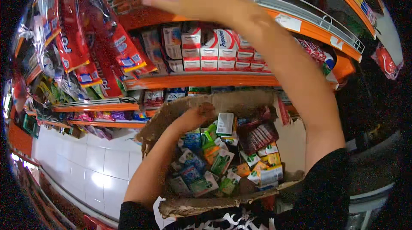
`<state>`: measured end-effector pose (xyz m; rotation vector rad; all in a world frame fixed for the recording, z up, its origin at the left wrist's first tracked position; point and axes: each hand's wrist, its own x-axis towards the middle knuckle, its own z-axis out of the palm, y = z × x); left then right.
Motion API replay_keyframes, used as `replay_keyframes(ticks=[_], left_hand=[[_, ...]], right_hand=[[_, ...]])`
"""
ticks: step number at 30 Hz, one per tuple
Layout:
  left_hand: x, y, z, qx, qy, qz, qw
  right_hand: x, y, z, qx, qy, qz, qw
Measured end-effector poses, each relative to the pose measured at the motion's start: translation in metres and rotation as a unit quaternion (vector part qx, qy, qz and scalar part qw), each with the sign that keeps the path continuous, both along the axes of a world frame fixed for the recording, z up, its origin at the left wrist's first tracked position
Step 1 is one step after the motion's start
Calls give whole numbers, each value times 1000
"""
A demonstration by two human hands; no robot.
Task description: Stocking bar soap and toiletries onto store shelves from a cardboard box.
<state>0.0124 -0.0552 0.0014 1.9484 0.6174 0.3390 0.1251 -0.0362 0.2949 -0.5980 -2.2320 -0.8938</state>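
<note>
A torn cardboard box (225, 201) lies open in front of me, filled with small packets and boxes in blue, green, orange and white. Inside its far left part is my left hand (197, 116), close to a white carton (225, 123); its fingertips are dark and blurred, and what they touch is unclear. My right hand (183, 0) reaches up and left across the shelf, its fingers spread, near the orange edge of an upper shelf. Nothing shows in it. A dark red packet (260, 135) rests on the right side of the pile.
Pepsodent cartons (209, 49) stand stacked on a shelf with an orange edge (199, 81). Red hanging packs (74, 33) crowd the left. White wire rails (299, 9) run along the upper shelf at right. White floor tiles (96, 162) show at lower left.
</note>
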Motion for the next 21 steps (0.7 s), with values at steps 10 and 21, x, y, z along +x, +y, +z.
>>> replay_keyframes(ticks=[10,21], left_hand=[[3,-46,-42,61,134,-178,973],[41,-79,-60,58,291,-291,910]], right_hand=[[59,-128,-194,-578,-152,-310,740],[186,-157,-407,-478,-49,-299,824]])
